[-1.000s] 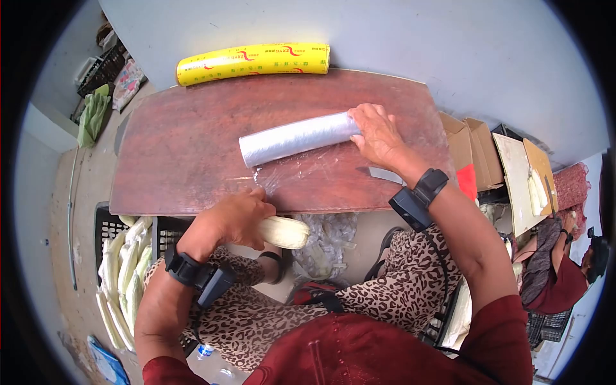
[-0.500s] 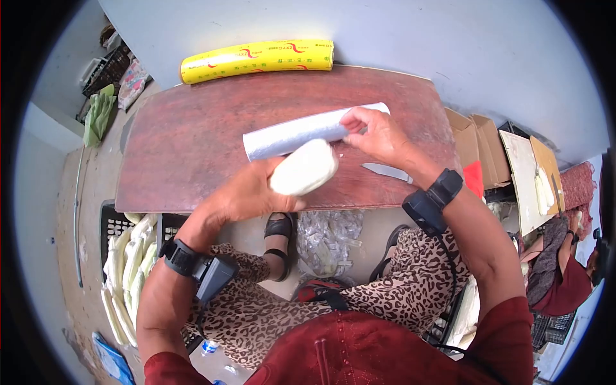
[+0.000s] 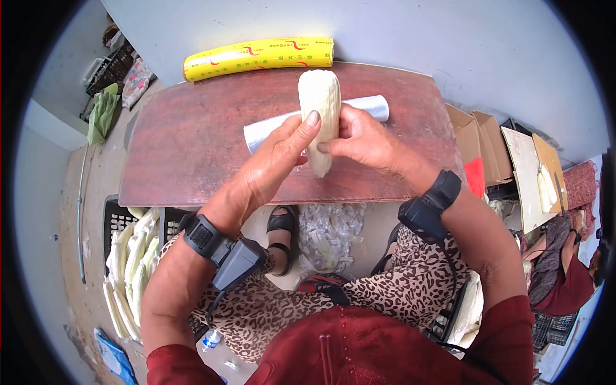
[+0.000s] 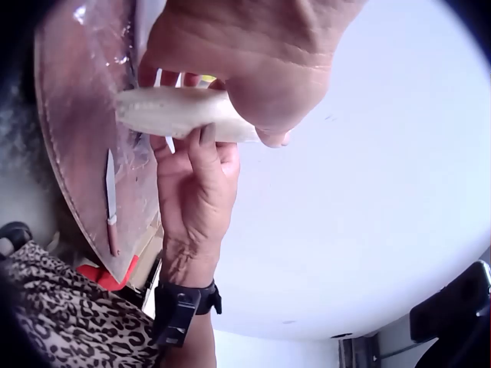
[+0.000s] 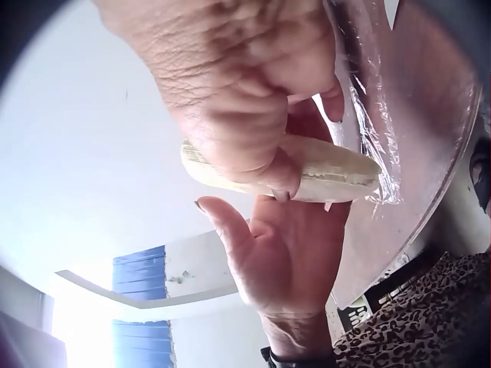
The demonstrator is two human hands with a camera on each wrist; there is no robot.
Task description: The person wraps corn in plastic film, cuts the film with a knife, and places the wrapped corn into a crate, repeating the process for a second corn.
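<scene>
Both hands hold one pale cream, tapering vegetable (image 3: pixel 321 96), which looks like an ear of corn in its husk, upright above the table with its narrow end down. My left hand (image 3: pixel 276 151) has its thumb along the near left side and its fingers behind. My right hand (image 3: pixel 369 141) grips the lower right part, thumb in front. The right wrist view shows a lengthwise gap in the vegetable's pale surface. Behind the hands lies a roll of clear plastic wrap (image 3: pixel 372 108), its middle hidden.
A yellow printed roll (image 3: pixel 256 56) lies along the table's (image 3: pixel 173 147) back edge by the wall. A knife (image 4: pixel 111 188) rests on the tabletop. Below left, a black crate (image 3: pixel 112 221) holds several pale vegetables. Crumpled clear plastic (image 3: pixel 330 237) lies on the floor; cardboard (image 3: pixel 491 151) stands at right.
The left hand has lifted the vegetable from the table's front edge to above its middle. The right hand has left the wrap roll and taken hold of the vegetable.
</scene>
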